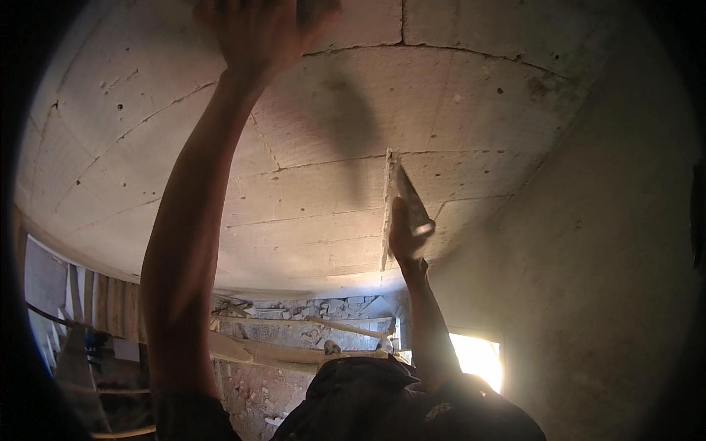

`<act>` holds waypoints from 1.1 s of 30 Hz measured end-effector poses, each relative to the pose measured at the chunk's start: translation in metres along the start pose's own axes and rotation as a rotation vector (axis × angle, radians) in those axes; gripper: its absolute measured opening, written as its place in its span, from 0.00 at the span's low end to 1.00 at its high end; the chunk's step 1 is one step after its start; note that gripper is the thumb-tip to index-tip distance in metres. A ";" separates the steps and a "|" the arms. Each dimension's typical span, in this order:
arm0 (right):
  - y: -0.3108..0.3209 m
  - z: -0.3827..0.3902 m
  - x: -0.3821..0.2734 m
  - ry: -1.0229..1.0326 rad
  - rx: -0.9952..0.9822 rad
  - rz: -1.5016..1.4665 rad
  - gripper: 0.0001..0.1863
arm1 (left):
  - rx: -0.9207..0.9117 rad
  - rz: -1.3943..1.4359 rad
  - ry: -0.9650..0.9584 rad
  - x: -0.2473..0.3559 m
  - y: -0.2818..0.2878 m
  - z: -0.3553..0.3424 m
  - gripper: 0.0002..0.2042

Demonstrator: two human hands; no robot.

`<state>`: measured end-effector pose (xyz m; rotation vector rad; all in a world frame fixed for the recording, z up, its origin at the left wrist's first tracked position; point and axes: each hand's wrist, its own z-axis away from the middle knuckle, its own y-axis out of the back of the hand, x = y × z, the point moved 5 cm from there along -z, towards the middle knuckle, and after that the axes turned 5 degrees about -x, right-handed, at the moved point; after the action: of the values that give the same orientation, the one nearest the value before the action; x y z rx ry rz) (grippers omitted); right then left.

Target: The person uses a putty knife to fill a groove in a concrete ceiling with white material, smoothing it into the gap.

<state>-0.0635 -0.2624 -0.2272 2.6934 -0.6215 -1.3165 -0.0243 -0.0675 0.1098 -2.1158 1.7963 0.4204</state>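
My right hand grips a flat metal trowel, its long edge crusted with pale material, held upright at or close to the pale block surface; whether it touches is unclear. My left hand is raised at the top edge, blurred and partly cut off, near the same surface. A dark shape lies between its thumb and fingers; I cannot make out what it is or whether the hand holds it. The block surface has cracked joints and small pits, with a soft shadow across the middle.
A smooth plain wall runs along the right, with a bright opening low beside it. Below are wooden planks, rubble and my dark-clothed body. At the lower left stand upright boards and a dark rail or hose.
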 end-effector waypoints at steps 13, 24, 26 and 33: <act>0.005 -0.006 -0.007 -0.052 0.096 -0.263 0.13 | -0.049 -0.039 0.035 -0.001 -0.003 -0.001 0.38; -0.010 0.013 0.034 -0.531 -0.195 -0.229 0.18 | -0.075 0.060 0.082 0.006 0.007 -0.005 0.45; -0.004 0.018 0.030 -0.375 -0.161 -0.164 0.17 | -0.240 0.120 0.092 0.006 0.004 -0.005 0.46; 0.003 0.012 -0.037 0.263 0.239 0.406 0.14 | -0.107 0.066 0.118 0.002 0.006 0.002 0.44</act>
<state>-0.0947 -0.2498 -0.2066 2.6448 -1.2739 -0.8179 -0.0295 -0.0698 0.1071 -2.1993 1.9550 0.4251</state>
